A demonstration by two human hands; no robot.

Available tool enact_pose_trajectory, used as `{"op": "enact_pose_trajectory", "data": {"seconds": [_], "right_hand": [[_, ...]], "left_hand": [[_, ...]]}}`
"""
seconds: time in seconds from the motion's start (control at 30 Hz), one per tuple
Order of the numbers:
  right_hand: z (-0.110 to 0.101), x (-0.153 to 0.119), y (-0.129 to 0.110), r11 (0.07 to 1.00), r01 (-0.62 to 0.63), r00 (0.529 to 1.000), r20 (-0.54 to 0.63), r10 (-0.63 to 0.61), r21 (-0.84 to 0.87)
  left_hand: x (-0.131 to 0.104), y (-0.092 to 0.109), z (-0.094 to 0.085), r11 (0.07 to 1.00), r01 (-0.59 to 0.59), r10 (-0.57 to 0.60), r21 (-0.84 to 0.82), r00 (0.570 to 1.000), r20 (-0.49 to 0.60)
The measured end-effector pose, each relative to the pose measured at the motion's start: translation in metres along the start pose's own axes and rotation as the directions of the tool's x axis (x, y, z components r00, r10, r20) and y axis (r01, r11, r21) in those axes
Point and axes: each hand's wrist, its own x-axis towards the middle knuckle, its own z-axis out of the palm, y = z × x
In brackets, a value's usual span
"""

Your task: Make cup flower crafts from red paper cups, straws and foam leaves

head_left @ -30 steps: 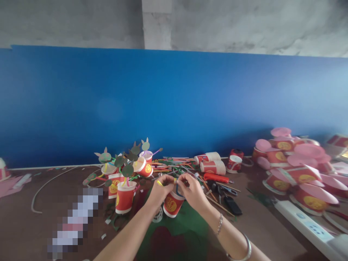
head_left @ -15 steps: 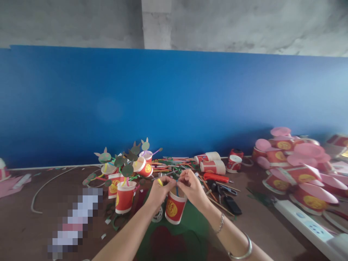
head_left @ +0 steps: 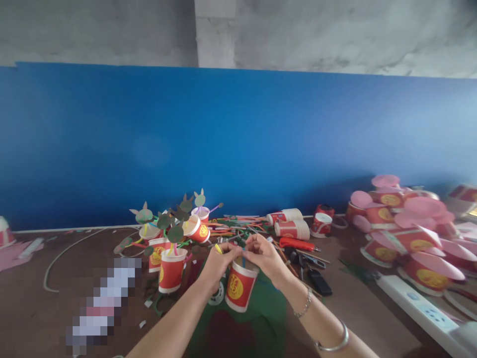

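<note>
A red paper cup (head_left: 240, 291) with a white rim and a yellow emblem hangs slightly tilted below my hands. A thin blue strip that looks like a pipe cleaner (head_left: 244, 260) rises from its mouth. Over the rim, my left hand (head_left: 222, 261) pinches at the top of this strip, and a yellow piece (head_left: 218, 249) pokes out by its fingers. From the other side, my right hand (head_left: 265, 256) closes its fingertips on the same strip. My fingers partly hide the join and the cup's opening.
Left stand several red cups (head_left: 172, 272) with green paper heads. Behind lie loose coloured stems (head_left: 238, 226) and stacked cups (head_left: 292, 229). Right are a red-handled tool (head_left: 297, 243), keys (head_left: 318, 282), a white power strip (head_left: 417, 308) and a pile of cups with pink discs (head_left: 428, 271). Green sheets (head_left: 268, 323) lie below.
The cup has tipped a little more, its base shifting slightly down and left. Both hands stay at the strip, with small finger movements.
</note>
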Motion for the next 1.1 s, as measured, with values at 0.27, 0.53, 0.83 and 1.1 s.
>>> {"op": "enact_pose_trajectory", "data": {"seconds": [0.27,0.53,0.83,1.1], "right_hand": [[-0.003,-0.001,-0.005,0.980,-0.064,0.997,0.049,0.056,0.188],[-0.003,0.005,0.005,0.992,0.056,0.993,-0.095,-0.067,-0.115],[0.003,-0.001,0.002,0.862,0.217,0.949,-0.109,-0.297,-0.459],[0.011,-0.011,-0.009,0.845,0.174,0.953,-0.130,-0.275,-0.506]], "left_hand": [[-0.002,0.004,0.001,0.987,0.111,-0.104,-0.120,0.993,0.063],[-0.002,0.003,0.000,0.997,0.027,-0.030,0.073,0.999,0.033],[-0.005,0.001,0.008,0.925,-0.187,0.238,0.331,0.964,-0.121],[-0.015,0.000,0.013,0.617,-0.323,0.543,0.718,0.835,-0.090]]}}
